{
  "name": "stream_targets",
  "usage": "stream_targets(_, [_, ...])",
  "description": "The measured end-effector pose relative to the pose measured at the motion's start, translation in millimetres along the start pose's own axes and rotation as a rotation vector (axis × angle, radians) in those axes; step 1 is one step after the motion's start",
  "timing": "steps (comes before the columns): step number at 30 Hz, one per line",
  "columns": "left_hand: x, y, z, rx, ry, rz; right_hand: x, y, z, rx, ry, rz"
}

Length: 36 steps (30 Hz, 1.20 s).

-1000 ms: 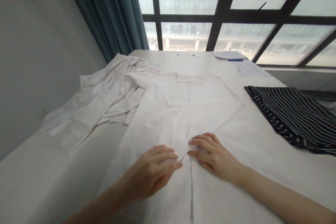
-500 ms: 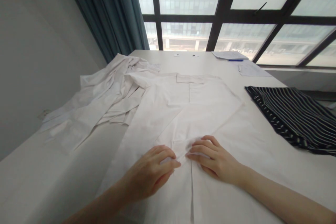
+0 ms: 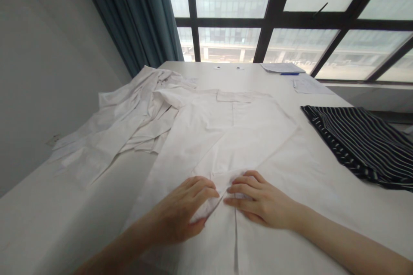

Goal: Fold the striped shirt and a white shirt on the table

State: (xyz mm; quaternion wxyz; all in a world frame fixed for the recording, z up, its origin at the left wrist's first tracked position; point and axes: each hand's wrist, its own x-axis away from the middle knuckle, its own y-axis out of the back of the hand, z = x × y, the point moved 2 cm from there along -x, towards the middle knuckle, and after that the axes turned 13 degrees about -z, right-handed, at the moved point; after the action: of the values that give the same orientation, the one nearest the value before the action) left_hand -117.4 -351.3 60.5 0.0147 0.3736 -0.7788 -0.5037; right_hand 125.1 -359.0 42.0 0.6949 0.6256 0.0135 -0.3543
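A white shirt (image 3: pixel 251 137) lies spread on the table in front of me, with a long dark slit running down its near part. My left hand (image 3: pixel 185 208) is curled at the slit's upper end, a fold of the cloth between its thumb and fingers. Just to the right, my right hand (image 3: pixel 258 197) rests palm down on the shirt, fingers stretched out and slightly apart. The fingertips of both hands almost meet. What lies under the right palm is hidden.
Crumpled white cloth (image 3: pixel 129 111) is heaped on the left of the table (image 3: pixel 106 210). A black-and-white striped cloth (image 3: pixel 364 146) lies at the right. Papers (image 3: pixel 280 67) and a blue pen (image 3: pixel 289 74) are at the far edge, by the window and a blue curtain (image 3: pixel 138 17).
My left thumb has moved down and away from the fingers, with a fold of shirt cloth now showing between them. My right hand has shifted slightly left, its fingers lying flatter.
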Motion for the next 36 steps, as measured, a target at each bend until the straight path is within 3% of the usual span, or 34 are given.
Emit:
stream_targets(9, [-2,1.7,4,-0.049,-0.023,-0.005,0,-1,-1,-0.002,-0.026,0.042])
stream_targets(16, [4,0.4,21,-0.048,0.110,-0.309,2,-2,-1,0.012,-0.020,0.036])
stream_targets(19, [5,1.5,23,-0.050,0.129,-0.355,1,-2,-1,0.033,-0.021,0.041])
stream_targets(22, [2,3.6,18,-0.058,0.030,-0.335,1,-2,-1,0.049,-0.034,0.043])
stream_targets(27, [0,3.1,9,-0.038,-0.204,-0.154,2,-2,-1,0.028,-0.062,0.087])
stream_targets(36, [3,2.6,9,-0.036,-0.242,-0.073,1,-1,0,0.026,-0.045,0.063])
